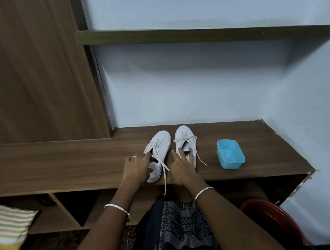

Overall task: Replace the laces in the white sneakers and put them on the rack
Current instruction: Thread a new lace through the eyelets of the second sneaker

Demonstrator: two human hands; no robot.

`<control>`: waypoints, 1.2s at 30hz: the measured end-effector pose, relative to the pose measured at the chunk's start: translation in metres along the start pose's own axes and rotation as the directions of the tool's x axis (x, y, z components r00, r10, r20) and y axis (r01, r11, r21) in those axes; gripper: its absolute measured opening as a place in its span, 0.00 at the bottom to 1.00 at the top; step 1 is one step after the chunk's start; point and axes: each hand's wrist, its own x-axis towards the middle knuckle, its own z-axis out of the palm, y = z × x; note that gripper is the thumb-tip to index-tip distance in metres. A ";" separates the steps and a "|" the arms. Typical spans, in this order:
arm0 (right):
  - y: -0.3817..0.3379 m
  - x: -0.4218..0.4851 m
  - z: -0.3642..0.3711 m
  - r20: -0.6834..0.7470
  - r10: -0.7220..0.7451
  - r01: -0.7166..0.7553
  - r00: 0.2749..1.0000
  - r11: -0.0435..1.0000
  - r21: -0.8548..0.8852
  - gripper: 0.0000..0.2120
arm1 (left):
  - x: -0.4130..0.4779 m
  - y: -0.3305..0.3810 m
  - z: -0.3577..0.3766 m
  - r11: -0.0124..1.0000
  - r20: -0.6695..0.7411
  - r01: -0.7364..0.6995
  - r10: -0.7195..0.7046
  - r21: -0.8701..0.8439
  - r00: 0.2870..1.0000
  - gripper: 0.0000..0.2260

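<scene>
Head view: two white sneakers were seen side by side on the wooden table (66,164), toes turned toward the pale wall (196,85) and heels close to the front edge. The left sneaker (161,144) was gripped by the left hand (136,168), with fingers curled at the collar and the thumb pressed against the side of the heel. The right hand (181,169) was laid on the opening of the right sneaker (183,133), its fingers spread and nearly straight, nothing enclosed. A narrow gap was left between the two shoes.

One loose lace (165,182) of the left sneaker was draped over the front edge of the table and hung below it. A lace end (201,160) of the right sneaker was trailed across the table toward a blue container (232,164), which was set apart from the shoes, near the front edge and short of the right-hand corner.

Bare table was shown to the left of the hands, bounded at the back by a tall wooden panel (33,74). Behind the shoes, the recess was closed by the wall on the far and right sides, and it was topped by a shelf (194,35) well above. Open compartments (76,206) were visible under the table edge, with a striped cloth (10,222) at lower left and a red tub (276,220) at lower right.
</scene>
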 end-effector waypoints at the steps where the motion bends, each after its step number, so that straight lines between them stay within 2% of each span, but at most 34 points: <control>1: 0.003 -0.003 0.003 -0.020 -0.011 0.010 1.000 1.000 -0.013 0.18 | 0.000 -0.001 0.002 1.000 -0.010 0.000 0.000 -0.001 1.000 0.16; 4: 0.018 -0.019 0.018 -0.116 -0.082 0.070 0.990 0.992 -0.105 0.13 | 0.001 -0.003 0.008 1.000 -0.011 -0.001 0.001 0.003 1.000 0.17; 6: 0.027 -0.031 0.024 -0.137 -0.096 0.077 0.986 0.987 -0.140 0.12 | 0.002 -0.002 0.010 1.000 0.013 -0.011 0.011 0.020 1.000 0.18; 8: 0.033 -0.042 0.025 -0.112 -0.149 0.149 0.983 0.989 -0.005 0.14 | 0.003 -0.001 0.012 1.000 0.033 -0.012 0.012 0.020 0.999 0.20; 9: 0.034 -0.049 0.021 -0.102 -0.140 0.152 0.985 0.980 0.126 0.13 | 0.003 -0.001 0.012 1.000 0.046 -0.009 0.009 0.011 0.999 0.21; 11: 0.037 -0.056 0.009 -0.171 -0.055 0.115 0.984 0.925 0.361 0.09 | 0.004 0.002 0.012 1.000 0.087 -0.008 0.009 -0.018 0.996 0.24; 13: 0.040 -0.054 0.004 -0.295 0.045 0.097 0.954 0.889 0.448 0.08 | 0.004 0.005 0.012 0.999 0.124 -0.011 0.017 -0.046 0.992 0.28; 15: 0.041 -0.044 0.002 -0.353 0.108 0.070 0.929 0.887 0.457 0.13 | 0.004 0.008 0.013 0.999 0.127 -0.015 0.021 -0.046 0.992 0.31; 18: 0.037 -0.030 -0.002 -0.234 0.160 -0.069 0.959 0.932 0.357 0.25 | 0.004 0.010 0.016 1.000 0.131 -0.012 0.008 0.025 0.991 0.31; 21: 0.033 -0.014 -0.001 -0.134 0.176 -0.147 0.975 0.969 0.200 0.30 | 0.011 0.009 0.021 0.995 0.140 -0.023 0.010 0.094 0.990 0.24; 25: 0.031 0.009 0.005 -0.129 0.227 -0.204 0.965 0.965 0.165 0.24 | 0.023 0.009 0.026 0.991 0.078 -0.071 0.062 0.117 0.995 0.18; 30: 0.036 0.034 0.002 -0.078 0.241 -0.215 0.967 0.944 0.250 0.11 | 0.046 0.027 0.016 0.990 0.025 -0.112 0.110 0.084 0.994 0.15; 36: 0.049 0.046 -0.011 -0.109 0.220 -0.170 0.970 0.923 0.346 0.09 | 0.078 0.042 0.017 0.987 -0.019 -0.157 0.157 0.018 0.987 0.15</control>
